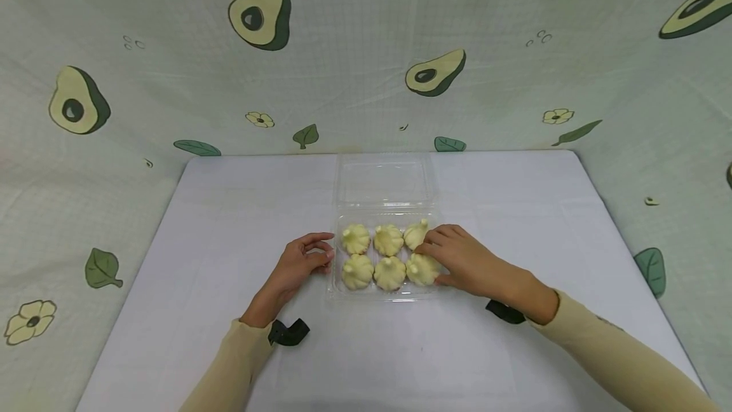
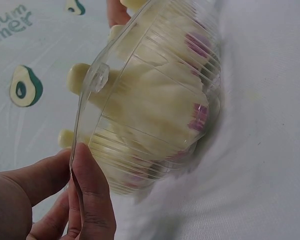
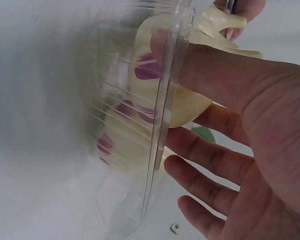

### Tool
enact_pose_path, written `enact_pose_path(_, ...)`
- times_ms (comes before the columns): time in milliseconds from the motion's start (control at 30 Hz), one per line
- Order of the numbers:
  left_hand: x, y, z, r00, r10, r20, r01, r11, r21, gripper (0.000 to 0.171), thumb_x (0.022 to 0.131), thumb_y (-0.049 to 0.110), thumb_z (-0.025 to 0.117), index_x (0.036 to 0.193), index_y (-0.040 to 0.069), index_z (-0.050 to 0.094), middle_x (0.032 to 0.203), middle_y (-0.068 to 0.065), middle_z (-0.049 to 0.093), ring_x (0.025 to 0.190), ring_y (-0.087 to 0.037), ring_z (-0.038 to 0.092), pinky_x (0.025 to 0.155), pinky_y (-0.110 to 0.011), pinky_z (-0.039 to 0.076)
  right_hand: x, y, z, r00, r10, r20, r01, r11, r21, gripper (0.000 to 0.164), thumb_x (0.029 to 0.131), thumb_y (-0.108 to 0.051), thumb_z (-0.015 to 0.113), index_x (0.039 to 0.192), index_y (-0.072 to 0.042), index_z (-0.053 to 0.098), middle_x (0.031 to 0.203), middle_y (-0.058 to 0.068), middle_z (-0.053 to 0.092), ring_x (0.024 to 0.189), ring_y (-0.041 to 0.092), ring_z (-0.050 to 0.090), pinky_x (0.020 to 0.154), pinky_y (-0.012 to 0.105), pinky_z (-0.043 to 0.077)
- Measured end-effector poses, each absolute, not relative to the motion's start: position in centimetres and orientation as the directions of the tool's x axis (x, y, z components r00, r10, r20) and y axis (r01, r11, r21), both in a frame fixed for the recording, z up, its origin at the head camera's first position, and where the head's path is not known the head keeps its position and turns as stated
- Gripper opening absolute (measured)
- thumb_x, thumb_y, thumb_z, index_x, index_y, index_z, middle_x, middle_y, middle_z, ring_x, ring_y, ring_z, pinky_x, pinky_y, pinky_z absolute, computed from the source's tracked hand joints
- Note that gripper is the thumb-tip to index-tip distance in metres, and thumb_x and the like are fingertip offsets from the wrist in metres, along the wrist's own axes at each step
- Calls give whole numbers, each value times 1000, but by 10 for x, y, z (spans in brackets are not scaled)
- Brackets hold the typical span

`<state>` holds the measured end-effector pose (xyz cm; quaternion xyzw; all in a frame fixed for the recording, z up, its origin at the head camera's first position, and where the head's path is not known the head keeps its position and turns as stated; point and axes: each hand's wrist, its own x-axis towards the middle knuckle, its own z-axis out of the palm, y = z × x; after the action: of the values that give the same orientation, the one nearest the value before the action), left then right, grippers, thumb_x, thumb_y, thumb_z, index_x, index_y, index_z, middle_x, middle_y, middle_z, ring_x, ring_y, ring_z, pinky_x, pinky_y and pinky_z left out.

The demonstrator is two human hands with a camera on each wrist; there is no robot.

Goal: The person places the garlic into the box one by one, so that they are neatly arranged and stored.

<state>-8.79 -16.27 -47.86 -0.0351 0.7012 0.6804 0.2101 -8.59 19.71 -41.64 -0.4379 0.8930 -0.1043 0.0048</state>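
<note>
A clear plastic clamshell container (image 1: 374, 298) holds several pale garlic bulbs (image 1: 390, 273) in two rows, their stems up; purple patches show low on them in both wrist views. At the container's left side, my left hand (image 1: 298, 262) pinches the rim (image 2: 79, 120) between thumb and finger. My right hand (image 1: 466, 264) reaches in over the right side and grips the near right garlic bulb (image 1: 421, 269), thumb on one side and index finger on the other. The other fingers of that hand (image 3: 205, 185) spread outside the container wall. Its fingers partly cover the far right bulb (image 1: 415, 232).
The container's transparent lid (image 1: 384, 180) lies folded back toward the far edge of the white-covered table (image 1: 229, 208). Behind and beside the table hangs a cloth (image 1: 354, 37) printed with avocados and leaves. Black straps (image 1: 288, 332) are on both wrists.
</note>
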Motion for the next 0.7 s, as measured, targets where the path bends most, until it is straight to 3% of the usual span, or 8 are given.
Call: enact_pose_path(700,-88,-163,-479,-908,244,-342,-340,51,939,47,103,-2,66,147,-8,52,107,-6,62,76,-10,68,75,-25,61,-85,191,-416,-614,-788,49,-787,605,-119,55,70,-14,100,118,-6,73,112,7,70,115,33,60,106,48,48)
